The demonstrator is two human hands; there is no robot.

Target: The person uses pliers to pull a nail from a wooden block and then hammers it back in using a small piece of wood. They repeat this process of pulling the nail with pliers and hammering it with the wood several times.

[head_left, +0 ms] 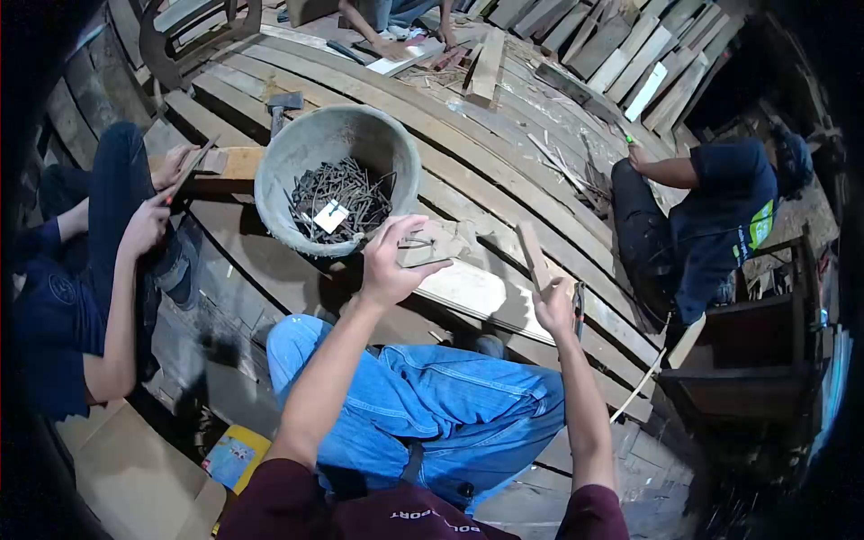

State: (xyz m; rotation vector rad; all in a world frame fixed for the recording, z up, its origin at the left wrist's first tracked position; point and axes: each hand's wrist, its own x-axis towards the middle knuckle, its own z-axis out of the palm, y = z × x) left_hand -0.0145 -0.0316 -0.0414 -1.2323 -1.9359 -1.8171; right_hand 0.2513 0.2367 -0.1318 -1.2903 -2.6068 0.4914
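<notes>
My left hand (394, 261) is raised at the right rim of a grey bucket (270, 193), its fingers and thumb spread apart with nothing held. Inside the bucket lies a heap of dark nails (337, 193) with a small white piece (331, 216) on top. In my right hand (555, 308) is a narrow wooden stick (531, 252), tilted up and to the left. Between my hands a pale board (477, 290) lies on the slatted wooden surface, in front of my knees.
A hammer (285, 102) lies behind the bucket. At the left a person (117, 261) holds a blade-like tool; another person (711, 216) sits at the right. A third person's hands (396, 47) are at the top. Boards (630, 63) are stacked at the back right.
</notes>
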